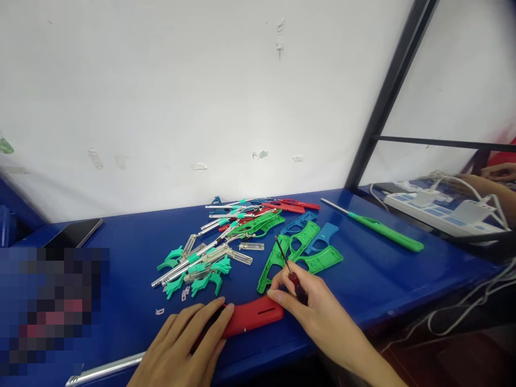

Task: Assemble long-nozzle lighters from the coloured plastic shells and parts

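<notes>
At the lower centre of the frame, one red utility lighter (253, 318), probably light, stiff and slick, best held by its broad body, lies gripped in the left hand (183, 338), while the right hand (316, 301) pinches one screwdriver (297, 288) and touches the lighter's end. One green lighter (387, 233) lies at right; mid-frame, overlapping casings (328, 259) defy counting.

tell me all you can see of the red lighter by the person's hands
The red lighter looks plastic, smooth and gently curved, with a narrow dark slot near its rounded end. It lies sideways along the near edge of the blue table. The left hand covers its middle; the right hand touches its rounded end. A silver tube beyond the left hand seems to belong to it.
</notes>
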Demonstrator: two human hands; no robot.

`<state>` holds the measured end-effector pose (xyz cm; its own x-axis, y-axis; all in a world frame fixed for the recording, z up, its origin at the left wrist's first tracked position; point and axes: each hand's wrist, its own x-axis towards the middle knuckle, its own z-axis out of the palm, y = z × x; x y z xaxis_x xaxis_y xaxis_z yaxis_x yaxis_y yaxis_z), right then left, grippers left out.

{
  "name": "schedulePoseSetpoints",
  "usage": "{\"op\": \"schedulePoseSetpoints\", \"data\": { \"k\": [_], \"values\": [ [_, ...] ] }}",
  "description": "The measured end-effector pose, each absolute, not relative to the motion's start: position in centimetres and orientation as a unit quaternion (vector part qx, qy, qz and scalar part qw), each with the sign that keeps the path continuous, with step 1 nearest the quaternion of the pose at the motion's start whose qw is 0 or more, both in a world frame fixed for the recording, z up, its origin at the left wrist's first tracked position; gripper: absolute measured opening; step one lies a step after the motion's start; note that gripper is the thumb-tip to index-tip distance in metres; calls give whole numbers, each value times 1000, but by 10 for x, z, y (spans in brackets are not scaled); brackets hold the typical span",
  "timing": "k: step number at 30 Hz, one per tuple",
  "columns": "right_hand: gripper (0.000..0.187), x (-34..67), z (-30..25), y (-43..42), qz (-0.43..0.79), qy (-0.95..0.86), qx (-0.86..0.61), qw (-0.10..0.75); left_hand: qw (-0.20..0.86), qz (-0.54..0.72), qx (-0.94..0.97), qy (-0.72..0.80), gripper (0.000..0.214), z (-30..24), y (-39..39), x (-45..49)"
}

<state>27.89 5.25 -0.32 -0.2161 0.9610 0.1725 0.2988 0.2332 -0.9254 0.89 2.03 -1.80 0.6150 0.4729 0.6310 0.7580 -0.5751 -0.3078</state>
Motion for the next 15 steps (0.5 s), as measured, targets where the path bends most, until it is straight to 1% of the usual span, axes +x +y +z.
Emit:
{"op": "schedulePoseSetpoints", "data": {
  "k": [4, 6, 11, 15],
  "values": [
    [37, 279, -5, 55, 389, -661, -468, 439, 284, -250, -852, -362, 41, -14, 20, 10],
    [40, 279, -5, 55, 376, -658, -471, 451, 279, -247, -854, -362, 41, -15, 20, 9],
    [41, 285, -7, 55, 352, -654, -482, 466, 261, -251, -856, -369, 41, -27, 19, 2],
    [40, 288, -9, 55, 337, -685, -478, 435, 241, -257, -855, -380, 42, -39, 19, -2]
  ]
}}
